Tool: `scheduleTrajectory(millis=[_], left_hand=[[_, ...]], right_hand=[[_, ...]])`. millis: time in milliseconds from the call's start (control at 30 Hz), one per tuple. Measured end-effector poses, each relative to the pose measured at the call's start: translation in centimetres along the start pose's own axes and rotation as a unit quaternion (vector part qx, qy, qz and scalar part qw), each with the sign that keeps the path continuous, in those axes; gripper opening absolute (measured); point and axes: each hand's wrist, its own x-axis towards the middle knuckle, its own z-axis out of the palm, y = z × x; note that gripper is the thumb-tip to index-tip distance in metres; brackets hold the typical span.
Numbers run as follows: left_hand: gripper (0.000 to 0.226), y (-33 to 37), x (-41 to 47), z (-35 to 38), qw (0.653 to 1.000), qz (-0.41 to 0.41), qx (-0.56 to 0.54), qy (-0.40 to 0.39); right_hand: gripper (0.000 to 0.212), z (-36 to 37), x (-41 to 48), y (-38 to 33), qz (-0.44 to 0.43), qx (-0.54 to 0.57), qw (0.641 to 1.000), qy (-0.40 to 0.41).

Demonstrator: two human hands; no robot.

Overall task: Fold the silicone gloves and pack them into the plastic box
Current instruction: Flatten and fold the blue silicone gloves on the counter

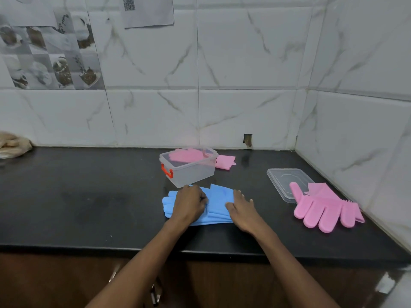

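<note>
Blue silicone gloves (216,201) lie stacked on the black counter (89,196), fingers pointing left. My left hand (189,204) presses on their middle with fingers curled. My right hand (241,208) rests flat on the cuff end, fingers spread. Just behind stands the clear plastic box (189,172) with a red latch, lid off. A pink glove (189,155) shows through and behind the box, whether inside it I cannot tell, and its cuff sticks out at the right. Another pink pair (324,207) lies at the right.
The clear lid (284,181) lies flat right of the box, partly under the pink pair. Tiled walls close the counter at the back and right. A crumpled bag (13,144) sits at the far left. The counter's front edge runs below my wrists.
</note>
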Motion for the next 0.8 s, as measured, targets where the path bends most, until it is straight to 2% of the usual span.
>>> scheduleTrajectory(millis=[100,167,233,300,367,433,500,567,633,700,800], left_hand=[[0.020,0.1,0.4,0.3,0.998,-0.014,-0.056,-0.021],[0.025,-0.1,0.5,0.1,0.992,-0.040,-0.117,-0.009],[0.034,-0.2,0.2,-0.5,0.989,-0.025,-0.149,-0.003],[0.041,-0.1,0.0,-0.7,0.993,0.036,-0.099,-0.053],[0.042,0.0,-0.4,-0.7,0.990,0.070,0.025,-0.118],[0.044,-0.1,-0.8,-0.5,0.985,0.052,0.060,-0.150],[0.045,-0.3,-0.9,-0.3,0.989,0.042,0.027,-0.138],[0.045,-0.5,-1.1,-0.3,0.991,0.045,-0.004,-0.122],[0.043,-0.6,-1.2,-0.4,0.993,0.041,-0.031,-0.105],[0.041,-0.7,-1.4,-0.4,0.994,0.030,-0.055,-0.093],[0.039,-0.9,-1.4,-0.6,0.992,0.018,-0.083,-0.097]], right_hand=[[0.060,0.9,0.3,0.0,-0.039,-0.065,0.997,-0.012],[0.061,1.2,0.3,0.3,-0.055,-0.119,0.991,-0.017],[0.060,1.4,0.3,0.7,-0.068,-0.144,0.987,-0.019],[0.060,1.4,0.4,0.8,-0.072,-0.151,0.985,-0.030],[0.060,1.0,0.3,0.6,-0.064,-0.150,0.986,-0.043],[0.061,0.8,0.0,0.0,-0.037,-0.116,0.992,-0.033],[0.061,0.8,-0.5,-0.9,0.036,-0.067,0.996,0.055],[0.056,0.7,-1.2,-1.8,0.130,-0.088,0.977,0.147],[0.052,0.5,-1.7,-2.5,0.174,-0.117,0.969,0.133],[0.049,0.1,-1.8,-3.0,0.184,-0.064,0.975,0.104],[0.040,-0.4,-1.3,-3.8,0.185,0.142,0.966,0.110]])
